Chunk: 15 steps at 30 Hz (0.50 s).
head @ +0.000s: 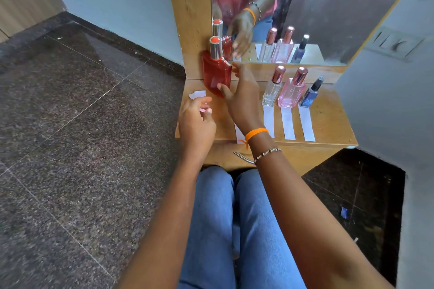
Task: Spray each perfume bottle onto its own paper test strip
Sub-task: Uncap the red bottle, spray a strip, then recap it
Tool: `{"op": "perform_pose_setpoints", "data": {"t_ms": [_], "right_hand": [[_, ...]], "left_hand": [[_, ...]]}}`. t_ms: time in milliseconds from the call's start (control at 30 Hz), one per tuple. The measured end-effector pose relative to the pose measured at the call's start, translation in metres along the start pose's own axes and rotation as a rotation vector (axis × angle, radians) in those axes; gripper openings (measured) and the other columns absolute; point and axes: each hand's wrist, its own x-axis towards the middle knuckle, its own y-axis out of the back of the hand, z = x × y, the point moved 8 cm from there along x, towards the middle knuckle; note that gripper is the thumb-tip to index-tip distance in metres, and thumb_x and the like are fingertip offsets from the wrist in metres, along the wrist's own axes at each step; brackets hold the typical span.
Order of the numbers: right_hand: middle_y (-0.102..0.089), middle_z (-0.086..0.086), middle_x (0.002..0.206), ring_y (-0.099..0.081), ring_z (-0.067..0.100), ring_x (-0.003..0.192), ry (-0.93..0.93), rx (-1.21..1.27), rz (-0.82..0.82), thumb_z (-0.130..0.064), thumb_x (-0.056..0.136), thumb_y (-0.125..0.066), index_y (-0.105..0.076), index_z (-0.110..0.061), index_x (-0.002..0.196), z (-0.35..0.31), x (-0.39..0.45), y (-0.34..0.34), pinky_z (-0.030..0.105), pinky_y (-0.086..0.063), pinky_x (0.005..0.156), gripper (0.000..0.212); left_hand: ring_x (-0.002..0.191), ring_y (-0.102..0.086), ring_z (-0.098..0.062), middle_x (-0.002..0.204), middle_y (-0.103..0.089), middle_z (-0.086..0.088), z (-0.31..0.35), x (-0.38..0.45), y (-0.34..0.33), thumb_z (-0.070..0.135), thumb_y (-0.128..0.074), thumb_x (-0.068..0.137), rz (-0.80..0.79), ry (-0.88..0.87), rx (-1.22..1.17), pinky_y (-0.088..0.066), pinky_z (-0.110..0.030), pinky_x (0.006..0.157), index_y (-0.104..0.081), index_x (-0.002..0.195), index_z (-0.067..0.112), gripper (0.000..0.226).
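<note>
Now you are reaching your right hand (pixel 239 94) to the red bottle (pixel 217 75) standing at the surface's (pixel 328 119) back left corner, fingers spread wide, thumb touching its lower front. Your left hand (pixel 196 119) is pinching a paper strip (pixel 207 111) just below it. Close the grip around the bottle's body, leave the cap (pixel 216 47) free, and keep the strip flat and near the nozzle.

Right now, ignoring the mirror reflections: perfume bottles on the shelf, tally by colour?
Red perfume bottle: 1
Clear perfume bottle: 1
Pink perfume bottle: 1
Blue perfume bottle: 1
Total: 4
</note>
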Motion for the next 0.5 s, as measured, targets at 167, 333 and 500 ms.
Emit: {"op": "perform_pose_setpoints", "data": {"t_ms": [167, 333, 500], "right_hand": [[-0.069, 0.013, 0.093, -0.059, 0.029, 0.082, 0.004, -0.032, 0.027, 0.002, 0.082, -0.060, -0.058, -0.002, 0.103, 0.001, 0.008, -0.003, 0.024, -0.032, 0.064, 0.022], [-0.063, 0.003, 0.092, -0.058, 0.018, 0.082, 0.075, 0.118, 0.071, 0.005, 0.084, -0.055, -0.057, -0.003, 0.108, -0.010, -0.022, 0.028, 0.029, -0.047, 0.073, 0.026], [-0.068, 0.014, 0.100, -0.064, 0.028, 0.094, 0.088, 0.210, -0.100, -0.005, 0.090, -0.057, -0.056, -0.005, 0.115, -0.016, -0.054, 0.064, 0.043, -0.053, 0.083, 0.026]], "left_hand": [[0.093, -0.056, -0.017, 0.106, -0.061, -0.010, 0.003, 0.005, -0.002, -0.001, -0.049, 0.089, -0.006, -0.002, -0.103, -0.039, -0.016, 0.078, -0.063, 0.111, 0.009, 0.028], [0.103, -0.053, -0.013, 0.111, -0.050, 0.001, 0.017, 0.005, 0.004, 0.010, -0.053, 0.091, 0.013, -0.056, -0.282, -0.043, -0.017, 0.084, -0.051, 0.127, 0.013, 0.036], [0.117, -0.054, -0.011, 0.126, -0.057, 0.002, 0.042, 0.001, -0.002, 0.033, -0.067, 0.079, -0.218, -0.153, -0.470, -0.043, -0.026, 0.098, -0.044, 0.127, 0.031, 0.053]]}}
